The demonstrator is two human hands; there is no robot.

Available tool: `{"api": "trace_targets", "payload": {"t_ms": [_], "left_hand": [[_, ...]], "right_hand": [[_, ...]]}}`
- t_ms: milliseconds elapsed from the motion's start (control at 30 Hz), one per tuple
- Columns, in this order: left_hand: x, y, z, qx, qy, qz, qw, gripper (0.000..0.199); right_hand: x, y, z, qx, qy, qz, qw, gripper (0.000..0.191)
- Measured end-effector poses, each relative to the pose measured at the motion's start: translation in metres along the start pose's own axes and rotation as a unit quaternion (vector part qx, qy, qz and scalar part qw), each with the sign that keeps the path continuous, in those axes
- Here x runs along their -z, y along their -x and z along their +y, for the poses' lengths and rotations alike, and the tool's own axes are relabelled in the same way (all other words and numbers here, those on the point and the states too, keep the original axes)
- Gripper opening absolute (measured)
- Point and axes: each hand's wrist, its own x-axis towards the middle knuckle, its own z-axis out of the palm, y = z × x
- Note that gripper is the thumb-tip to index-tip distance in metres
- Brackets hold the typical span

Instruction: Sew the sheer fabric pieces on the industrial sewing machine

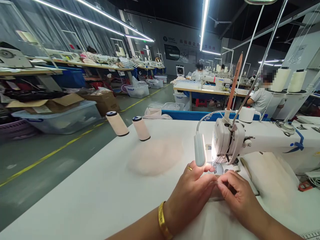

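A white sewing machine (226, 140) stands at the right, its small lamp (200, 150) lit beside the needle area. Just in front of the presser foot, my left hand (191, 191) pinches the edge of a sheer pale fabric (212, 218) between thumb and fingers. My right hand (238, 193) pinches the same edge from the other side, its fingertips almost touching the left ones. Below the hands the fabric hangs toward me, blurred. The exact fold between the fingertips is hidden.
Two pale thread cones (142, 128) stand at the table's far left edge. A sheer pale piece (157, 156) lies left of the machine; another pale cloth (272, 176) lies under its arm. Red-handled snips (305, 186) lie at right. A person (265, 96) sits beyond the machine.
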Motion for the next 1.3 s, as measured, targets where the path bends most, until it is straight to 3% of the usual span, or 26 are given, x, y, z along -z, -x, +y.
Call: {"api": "trace_targets", "payload": {"t_ms": [100, 200, 267, 367, 533, 733, 833, 967, 1133, 1300], "left_hand": [[0.001, -0.002, 0.001, 0.004, 0.005, -0.006, 1.000, 0.023], [0.003, -0.006, 0.003, 0.007, 0.014, -0.016, 1.000, 0.025], [0.005, -0.007, 0.005, 0.009, 0.022, -0.021, 1.000, 0.025], [0.007, -0.007, 0.007, 0.019, 0.038, -0.022, 0.999, 0.022], [0.006, -0.007, 0.005, 0.034, 0.073, -0.020, 0.997, 0.020], [0.008, -0.011, 0.006, 0.074, 0.152, -0.058, 0.984, 0.016], [0.014, -0.014, 0.011, 0.075, 0.163, -0.076, 0.981, 0.015], [0.023, -0.016, 0.020, 0.023, 0.155, -0.099, 0.983, 0.031], [0.033, -0.018, 0.030, -0.005, 0.154, -0.104, 0.983, 0.021], [0.044, -0.020, 0.044, -0.032, 0.158, -0.150, 0.975, 0.016]], "right_hand": [[0.000, 0.002, 0.001, -0.003, -0.003, -0.006, 1.000, 0.021], [-0.002, 0.005, 0.003, -0.027, -0.020, -0.007, 0.999, 0.007], [-0.004, 0.007, 0.005, -0.038, -0.032, -0.005, 0.999, 0.014], [-0.006, 0.007, 0.006, -0.010, -0.031, -0.001, 0.999, 0.021], [-0.004, 0.003, 0.005, 0.004, -0.039, 0.005, 0.999, 0.013], [0.003, 0.003, 0.003, 0.011, -0.044, -0.017, 0.999, 0.009], [0.009, 0.004, -0.001, 0.058, -0.019, -0.013, 0.998, 0.010], [0.017, 0.004, -0.013, 0.136, 0.033, -0.001, 0.990, 0.015], [0.030, 0.009, -0.027, 0.199, 0.074, -0.023, 0.977, 0.018], [0.046, 0.021, -0.041, 0.248, 0.154, -0.023, 0.956, 0.019]]}}
